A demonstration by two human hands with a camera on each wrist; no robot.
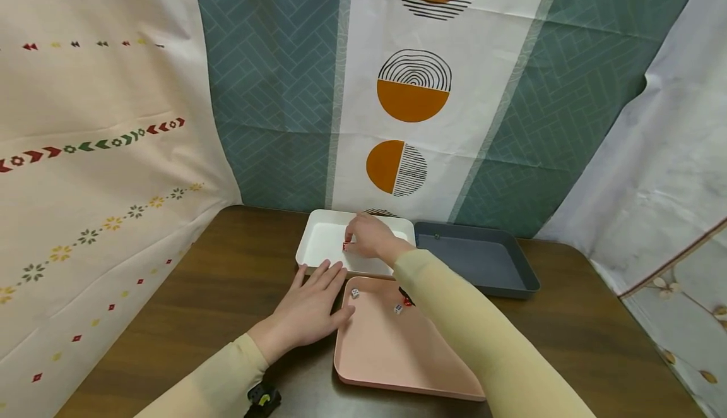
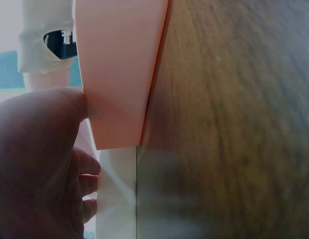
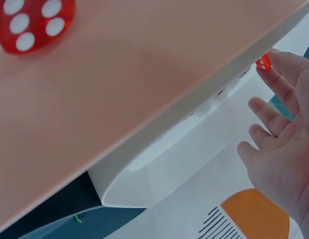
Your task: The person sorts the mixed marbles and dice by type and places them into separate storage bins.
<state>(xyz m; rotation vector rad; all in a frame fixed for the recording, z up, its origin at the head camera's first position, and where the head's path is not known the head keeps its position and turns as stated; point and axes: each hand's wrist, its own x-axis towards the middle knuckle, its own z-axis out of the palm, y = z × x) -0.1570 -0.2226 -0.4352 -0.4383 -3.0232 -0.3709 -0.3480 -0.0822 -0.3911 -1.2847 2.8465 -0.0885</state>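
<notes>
Over the white tray (image 1: 319, 238), my right hand (image 1: 370, 236) pinches a red die (image 3: 263, 61) with white pips between thumb and index finger; its other fingers are spread apart in the right wrist view. My left hand (image 1: 311, 307) lies with its fingers extended, the fingertips at the white tray's near rim and the thumb by the left rim of the pink tray (image 1: 392, 355). Inside the pink tray are a white die (image 1: 354, 293), another white die (image 1: 398, 309) and a red die (image 3: 35, 25), the red one partly hidden by the right sleeve in the head view.
A dark grey tray (image 1: 479, 257) stands to the right of the white one, with a small greenish die-like piece (image 1: 437, 236) in it. All three trays are on a brown wooden table (image 1: 244, 260). Patterned cloths (image 1: 272, 89) hang behind and at both sides.
</notes>
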